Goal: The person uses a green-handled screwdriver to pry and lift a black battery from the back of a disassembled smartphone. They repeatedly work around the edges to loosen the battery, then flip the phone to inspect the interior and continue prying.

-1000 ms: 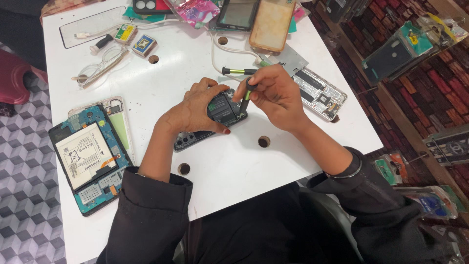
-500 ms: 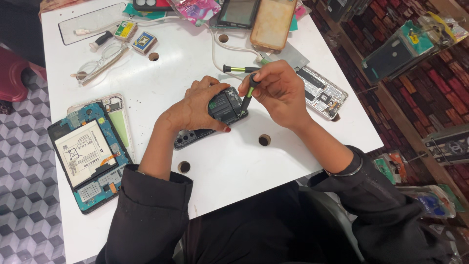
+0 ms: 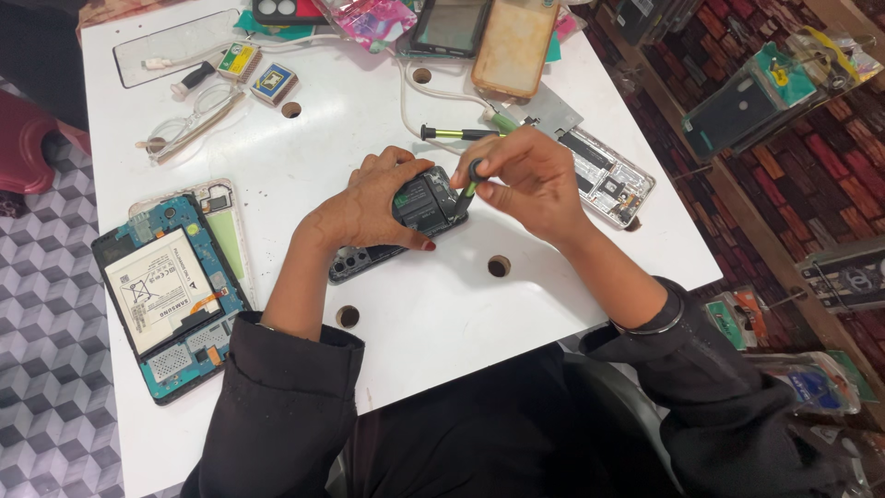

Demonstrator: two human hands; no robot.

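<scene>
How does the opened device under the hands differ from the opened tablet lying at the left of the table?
The phone is small, dark inside and pinned by the left hand, while the right hand sets a green-and-black screwdriver to it. The tablet is far bigger, with a blue board and white battery, and lies untouched. Both lie back-open on the white table.

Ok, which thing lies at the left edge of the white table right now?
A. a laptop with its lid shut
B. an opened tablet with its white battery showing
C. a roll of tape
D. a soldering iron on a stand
B: the opened tablet lies back-off at the table's left edge, white battery exposed, apart from the left hand, which rests on the dark phone.
</scene>
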